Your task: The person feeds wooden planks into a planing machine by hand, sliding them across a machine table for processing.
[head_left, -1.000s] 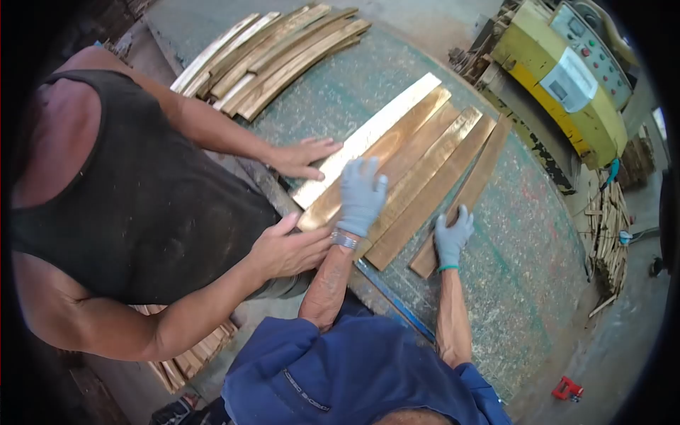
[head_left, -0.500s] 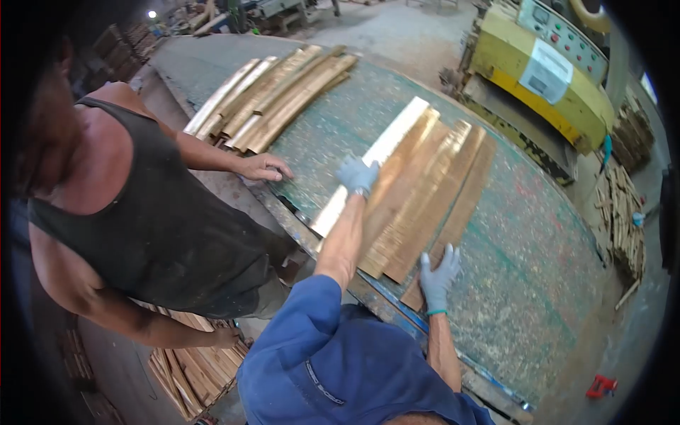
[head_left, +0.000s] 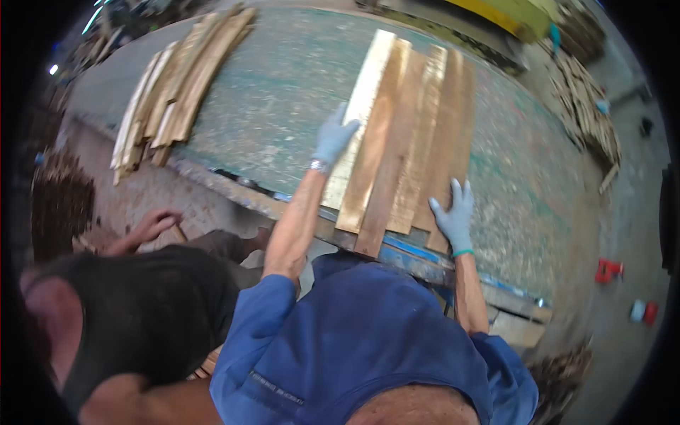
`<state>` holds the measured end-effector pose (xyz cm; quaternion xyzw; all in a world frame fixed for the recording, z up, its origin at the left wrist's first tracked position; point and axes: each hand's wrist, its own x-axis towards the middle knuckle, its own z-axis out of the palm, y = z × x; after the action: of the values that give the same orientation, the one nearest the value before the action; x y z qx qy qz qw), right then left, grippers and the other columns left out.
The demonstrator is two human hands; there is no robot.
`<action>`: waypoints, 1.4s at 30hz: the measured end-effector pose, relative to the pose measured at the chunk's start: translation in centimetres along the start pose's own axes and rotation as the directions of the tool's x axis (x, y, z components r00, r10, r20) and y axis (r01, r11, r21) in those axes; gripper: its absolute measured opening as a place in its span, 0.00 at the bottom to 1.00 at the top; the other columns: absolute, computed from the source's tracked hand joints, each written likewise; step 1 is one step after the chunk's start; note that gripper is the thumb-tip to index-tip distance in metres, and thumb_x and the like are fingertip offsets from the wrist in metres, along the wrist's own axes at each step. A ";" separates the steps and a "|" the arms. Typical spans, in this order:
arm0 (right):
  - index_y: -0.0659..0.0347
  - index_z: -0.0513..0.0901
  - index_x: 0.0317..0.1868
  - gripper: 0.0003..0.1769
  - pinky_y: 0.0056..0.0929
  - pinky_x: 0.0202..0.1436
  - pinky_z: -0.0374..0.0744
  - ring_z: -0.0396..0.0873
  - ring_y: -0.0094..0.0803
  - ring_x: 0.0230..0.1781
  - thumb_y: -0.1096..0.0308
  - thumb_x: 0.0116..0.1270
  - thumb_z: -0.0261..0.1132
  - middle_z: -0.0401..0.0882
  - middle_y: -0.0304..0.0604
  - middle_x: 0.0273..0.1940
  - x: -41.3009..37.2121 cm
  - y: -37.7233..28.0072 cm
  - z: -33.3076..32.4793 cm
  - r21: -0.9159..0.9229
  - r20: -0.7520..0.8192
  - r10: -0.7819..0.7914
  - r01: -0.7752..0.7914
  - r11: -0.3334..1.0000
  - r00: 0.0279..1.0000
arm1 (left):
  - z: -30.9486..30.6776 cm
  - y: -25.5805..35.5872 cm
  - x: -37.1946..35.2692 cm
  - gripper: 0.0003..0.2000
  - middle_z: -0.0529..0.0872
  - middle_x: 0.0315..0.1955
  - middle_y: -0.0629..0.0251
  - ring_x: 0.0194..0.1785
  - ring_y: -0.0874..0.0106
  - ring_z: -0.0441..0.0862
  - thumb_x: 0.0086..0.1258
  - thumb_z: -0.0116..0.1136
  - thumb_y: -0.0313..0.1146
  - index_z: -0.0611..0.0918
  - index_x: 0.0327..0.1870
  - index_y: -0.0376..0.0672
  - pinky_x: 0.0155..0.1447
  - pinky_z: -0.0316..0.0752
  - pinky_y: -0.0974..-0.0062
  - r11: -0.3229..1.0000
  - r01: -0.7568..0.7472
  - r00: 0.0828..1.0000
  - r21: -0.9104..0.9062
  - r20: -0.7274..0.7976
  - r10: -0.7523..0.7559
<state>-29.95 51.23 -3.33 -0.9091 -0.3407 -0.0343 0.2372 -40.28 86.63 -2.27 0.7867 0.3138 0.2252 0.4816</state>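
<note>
Several long wooden boards lie side by side on the worn green table [head_left: 290,78], their near ends uneven at the front edge. My left hand [head_left: 336,136], in a grey glove, rests against the outer side of the pale leftmost board [head_left: 365,92], its fingers apart. My right hand [head_left: 455,216], also gloved, touches the brown rightmost board [head_left: 462,120] near its lower end, with the fingers spread. A dark brown board [head_left: 382,191] between them sticks out farthest toward me.
A stack of boards [head_left: 184,85] lies at the table's left. A co-worker [head_left: 156,304] bends down at my left. Behind the table stands a yellow-green machine [head_left: 489,18]. Scrap wood [head_left: 584,99] and a red tool [head_left: 608,271] are at the right.
My left hand has moved to the outer side of the pale board. The boards are closer together. The co-worker has bent down, taking a hand off the table. The view has shifted.
</note>
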 end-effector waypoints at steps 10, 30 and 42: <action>0.45 0.68 0.73 0.60 0.70 0.66 0.58 0.50 0.76 0.72 0.26 0.40 0.74 0.48 0.66 0.76 -8.1 -4.8 -3.5 -0.180 0.138 -0.037 0.062 0.982 0.990 | -1.1 4.5 -21.4 0.52 0.54 0.78 0.51 0.75 0.23 0.37 0.39 0.64 0.79 0.70 0.73 0.71 0.69 0.31 0.20 0.675 -0.417 0.879 0.609 0.459 0.130; 0.41 0.78 0.59 0.44 0.70 0.67 0.61 0.53 0.77 0.70 0.29 0.42 0.74 0.56 0.61 0.73 0.4 -1.2 0.3 -0.133 -0.021 -0.159 0.155 0.979 0.987 | 2.3 4.8 -7.3 0.51 0.61 0.75 0.54 0.75 0.27 0.45 0.36 0.65 0.79 0.74 0.70 0.71 0.67 0.42 0.19 0.575 -0.473 0.871 0.668 0.455 0.188; 0.25 0.71 0.70 0.56 0.74 0.65 0.58 0.52 0.80 0.69 0.23 0.35 0.73 0.51 0.62 0.76 2.6 -5.3 1.2 -0.235 0.003 0.140 -0.135 0.962 0.990 | 2.3 1.9 -4.7 0.49 0.63 0.75 0.51 0.74 0.25 0.47 0.38 0.68 0.76 0.76 0.68 0.70 0.73 0.43 0.30 0.582 -0.533 0.845 0.614 0.420 0.331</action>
<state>-31.44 56.81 -1.70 -0.9525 -0.2725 -0.0488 0.1267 -41.53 81.20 -1.76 0.9843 0.1065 0.0925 0.1063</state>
